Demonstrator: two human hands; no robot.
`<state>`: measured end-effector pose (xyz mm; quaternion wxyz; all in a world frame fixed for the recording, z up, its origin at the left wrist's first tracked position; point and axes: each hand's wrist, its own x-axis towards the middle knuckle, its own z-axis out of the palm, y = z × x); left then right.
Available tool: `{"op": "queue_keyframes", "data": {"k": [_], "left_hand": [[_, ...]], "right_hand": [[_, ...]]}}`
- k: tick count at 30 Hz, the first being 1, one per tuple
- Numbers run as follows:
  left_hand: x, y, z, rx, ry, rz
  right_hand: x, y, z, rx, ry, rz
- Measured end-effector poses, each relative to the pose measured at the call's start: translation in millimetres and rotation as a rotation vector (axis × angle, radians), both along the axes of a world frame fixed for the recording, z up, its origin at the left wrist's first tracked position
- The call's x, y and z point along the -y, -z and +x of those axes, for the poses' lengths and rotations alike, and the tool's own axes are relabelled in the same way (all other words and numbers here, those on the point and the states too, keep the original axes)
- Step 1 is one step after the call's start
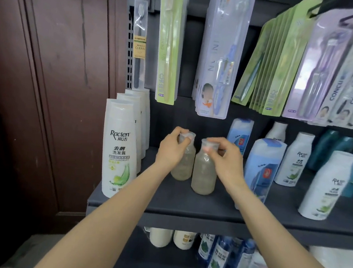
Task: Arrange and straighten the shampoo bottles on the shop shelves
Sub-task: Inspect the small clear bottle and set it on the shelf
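Dark grey shelf board (pixel 186 203) is stretching out under both forearms, carrying everything being sorted. Just outside the left hand, a file of tall white bottles (pixel 119 150) is standing upright, front label facing out. Beyond the right hand, a blue bottle (pixel 262 169) is leaning slightly, with more white bottles (pixel 324 187) standing past it, some tilted. Above the hands, carded toothbrush packs (pixel 219 52) are hanging from hooks.

Between the two hands, two small cloudy bottles are standing close together, nearly touching. The left hand (pixel 171 149) is pinching the cap of the rear cloudy bottle (pixel 182 166), fingers curled round its top. The right hand (pixel 225 158) is likewise gripping the cap of the front cloudy bottle (pixel 203 176).

Judging from the grips, both bottles are being held only by their tops, so a sideways pull is likely to tip a base rather than slide it. With the pair standing so close, shifting one is risking a knock on the other, and the right wrist is sitting just beside the leaning blue bottle, which could topple if brushed.
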<state>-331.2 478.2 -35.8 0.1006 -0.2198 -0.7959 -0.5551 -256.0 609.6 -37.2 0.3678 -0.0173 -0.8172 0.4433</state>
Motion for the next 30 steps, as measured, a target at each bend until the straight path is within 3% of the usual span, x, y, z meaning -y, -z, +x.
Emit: {"op": "queue_keyframes", "data": {"k": [3,8,14,18,21,25,30], "left_hand": [[2.9,4.7,9.4,-0.052,-0.002,0.023],[23.1,17.8,40.7,-0.336,-0.054,0.013],[52.2,21.7,70.0,0.059,0.321,-0.141],[63.2,26.8,76.1,0.13,0.344,-0.215],[67.7,30.1,83.4,-0.013,0.245,-0.265],[74.8,28.8,86.9,-0.27,0.048,-0.308],[73.1,29.6,101.3,-0.569,-0.095,-0.455]], "right_hand": [[6.2,-7.8,14.3,0.038,-0.086,-0.111],[12.7,-13.5,32.8,0.11,-0.223,-0.391],[22.8,-12.0,43.1,0.091,-0.26,-0.569],[29.2,-4.2,51.0,0.057,-0.299,-0.583],[28.9,-1.3,58.2,0.127,-0.339,-0.631],[21.9,-6.4,68.5,0.296,-0.37,-0.549],[22.5,-4.0,72.8,0.225,-0.284,-0.576]]}}
